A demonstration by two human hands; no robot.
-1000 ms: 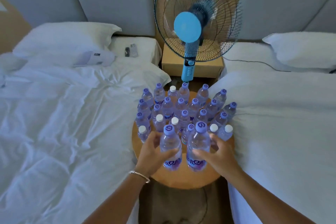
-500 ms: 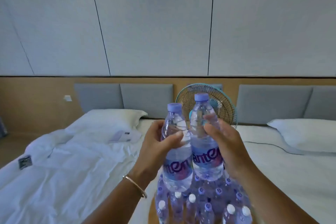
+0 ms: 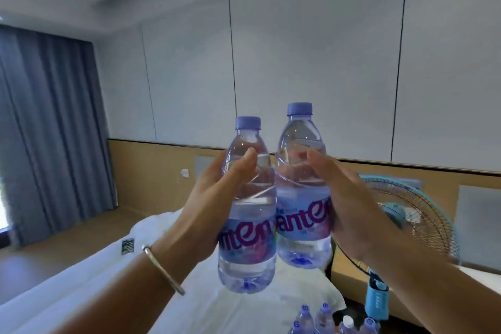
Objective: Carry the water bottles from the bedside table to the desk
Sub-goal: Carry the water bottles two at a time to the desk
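My left hand [image 3: 208, 198] grips one clear water bottle [image 3: 248, 225] with a purple cap, held upright in front of me. My right hand [image 3: 349, 198] grips a second water bottle [image 3: 301, 198] of the same kind, side by side with the first and touching it. Both bottles are raised well above the bed. Several more capped bottles [image 3: 325, 320] show at the bottom edge, below my hands. The bedside table under them is hidden and the desk is out of view.
A blue standing fan [image 3: 406, 219] is close behind my right hand. A white bed [image 3: 81, 293] lies at lower left. Blue curtains [image 3: 48, 130] hang at far left beside wooden floor. A panelled wall stands ahead.
Both hands lifted the two bottles from the round table up in front of me. My view has swung up and to the left, so the fan now sits at the right.
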